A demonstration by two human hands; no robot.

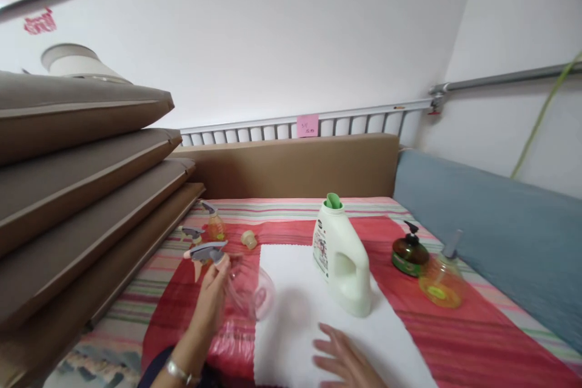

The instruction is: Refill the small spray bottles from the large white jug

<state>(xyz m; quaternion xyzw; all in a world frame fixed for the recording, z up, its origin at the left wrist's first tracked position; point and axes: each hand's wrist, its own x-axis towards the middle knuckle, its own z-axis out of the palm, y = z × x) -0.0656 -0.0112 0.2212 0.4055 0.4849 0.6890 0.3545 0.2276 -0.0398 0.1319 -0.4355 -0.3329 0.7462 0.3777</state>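
My left hand [210, 298] is wrapped round the neck of a clear pinkish spray bottle [249, 291] with a grey trigger head. The bottle tilts, its head to the left and its base over the edge of a white sheet [282, 339]. My right hand [348, 359] hovers low over this sheet, fingers spread and holding nothing. Beyond it a pale green-white detergent jug [348, 276] stands upright, with a green spout in its open mouth. A small cream cap [248, 239] lies on the red cloth past the left hand.
Two more spray bottles, one amber [216, 229], stand by the stacked cushions [91, 194] at left. At right are a brown pump bottle [410, 254] and a yellowish clear bottle [442, 284]. A brown padded board [291, 167] and blue padding [482, 218] border the striped surface.
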